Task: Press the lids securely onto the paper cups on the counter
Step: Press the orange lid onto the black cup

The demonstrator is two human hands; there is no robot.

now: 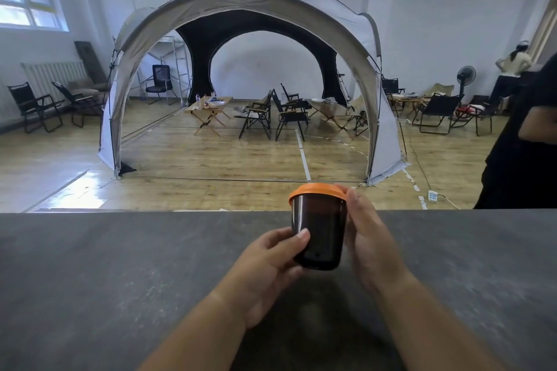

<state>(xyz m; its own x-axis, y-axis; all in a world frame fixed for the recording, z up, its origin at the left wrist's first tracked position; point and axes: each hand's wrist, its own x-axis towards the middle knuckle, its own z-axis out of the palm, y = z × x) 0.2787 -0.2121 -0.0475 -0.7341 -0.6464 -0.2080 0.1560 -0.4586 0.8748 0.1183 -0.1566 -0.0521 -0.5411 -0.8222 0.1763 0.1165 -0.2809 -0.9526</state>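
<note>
Counter [120, 265]: dark grey, stone-like, matte, mottled; fills the lower part of the view, its far edge running straight across. Nothing else rests on the visible part.

Room beyond: wood floor with white court lines, white walls, window upper left, radiator below it. Large grey dome tent [241, 9] in the middle, open arches front and back. Inside it, folding chairs and low wooden camp tables [209, 110] with bottles and dishes. More folding chairs along both sides, a standing fan [465, 77] at right. A person in dark clothes [524, 141] at the right edge, cut off by the frame; another farther back, partly hidden.

Cup [319, 235]: dark, glossy, tapering toward its base. Held near the counter's far edge, just right of centre. Long axis nearly upright, top leaning a little away from the camera. Orange lid [318, 191] sits on the rim, facing up.

Left hand [271, 265] wraps the lower wall, thumb across the front. Right hand [367, 238] grips the right side, thumb up by the lid's edge, fingers hidden behind the cup.

Cannot tell whether the base touches the counter, nor whether the lid is fully seated. Cup contents unreadable.
</note>
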